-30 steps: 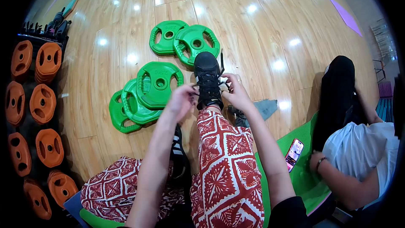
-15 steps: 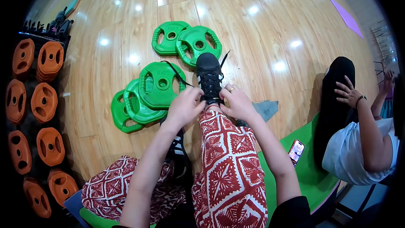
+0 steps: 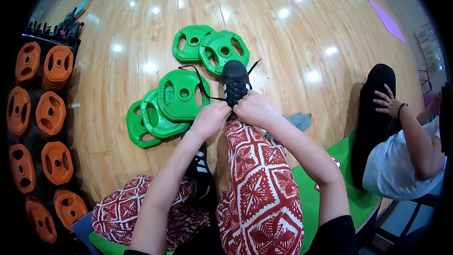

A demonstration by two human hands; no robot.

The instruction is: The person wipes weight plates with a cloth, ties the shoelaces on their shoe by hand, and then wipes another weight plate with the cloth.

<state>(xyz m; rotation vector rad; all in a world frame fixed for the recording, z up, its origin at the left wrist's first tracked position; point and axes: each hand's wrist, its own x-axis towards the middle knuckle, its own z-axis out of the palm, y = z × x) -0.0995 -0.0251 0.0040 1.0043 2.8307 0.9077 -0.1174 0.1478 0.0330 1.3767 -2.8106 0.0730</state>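
A black sneaker (image 3: 234, 78) with white side stripes points away from me on my right foot. Its long black shoelace (image 3: 202, 84) trails loose to the left, and another end sticks out right of the toe. My right hand (image 3: 255, 108) is a fist over the upper lacing, knuckles up, fingers closed on the shoelace. Beside it, at the ankle opening, my left hand (image 3: 213, 119) is closed with its fingertips against the tongue area; what it pinches is hidden. Red-and-white patterned trousers (image 3: 259, 174) cover the leg between my forearms.
Green weight plates (image 3: 183, 94) overlap left of the sneaker, with more green plates (image 3: 224, 51) just beyond the toe. Orange plates (image 3: 56, 163) hang on a rack at left. A person (image 3: 406, 160) sits at right. A phone (image 3: 335, 162) on the green mat (image 3: 325, 193) is partly covered by my arm.
My right hand has moved up and inward over the lacing, closing into a fist. My left hand has shifted slightly right and down, so the hands now meet. My right forearm now covers much of the phone.
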